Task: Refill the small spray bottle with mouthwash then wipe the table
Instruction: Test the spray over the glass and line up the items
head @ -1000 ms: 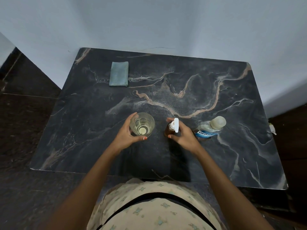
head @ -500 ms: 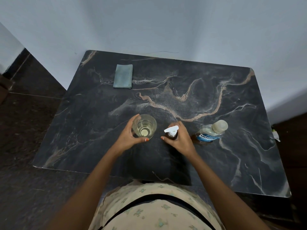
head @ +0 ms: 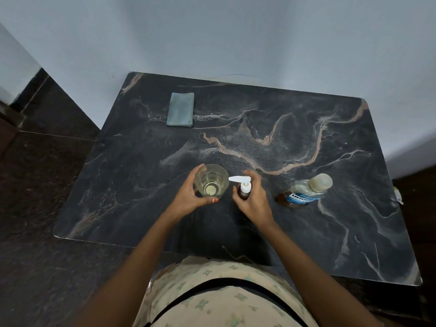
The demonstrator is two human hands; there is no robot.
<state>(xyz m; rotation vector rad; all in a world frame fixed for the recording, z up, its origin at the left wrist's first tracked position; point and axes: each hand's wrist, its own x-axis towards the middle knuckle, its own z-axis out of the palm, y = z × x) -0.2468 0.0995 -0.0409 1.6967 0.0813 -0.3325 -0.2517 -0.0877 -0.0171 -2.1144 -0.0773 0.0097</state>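
From the head view, the left hand (head: 188, 199) is curled round a clear drinking glass (head: 211, 181), thumb on the near side and fingers wrapping the left wall. The glass stands upright on the table and holds a shallow layer of pale yellowish liquid. Just beside it, the right hand (head: 253, 199) grips the small spray bottle (head: 244, 191), a brown bottle standing upright, with the thumb on its near left side and the fingers arched over the far side. Its white pump head is on and the nozzle points left, its tip reaching the rim of the glass. The two hands are close together but not touching. To the right, apart from the right hand, the mouthwash bottle (head: 304, 191) stands with its pale cap on and a blue label facing the camera. A brownish patch shows at its base, and whether it is liquid or a reflection cannot be told. A folded grey-blue cloth (head: 180, 109) lies flat near the far left corner, well apart from everything else. The table (head: 306, 232) is dark marble with tan and white veins and rounded corners. Its far edge meets a pale blue wall (head: 236, 31), and dark floor (head: 35, 208) shows on the left. The glass and spray bottle sit about mid-table, well in from every edge, with a wide stretch of marble between them and the cloth. The person's cream patterned garment (head: 212, 298) is against the near edge.
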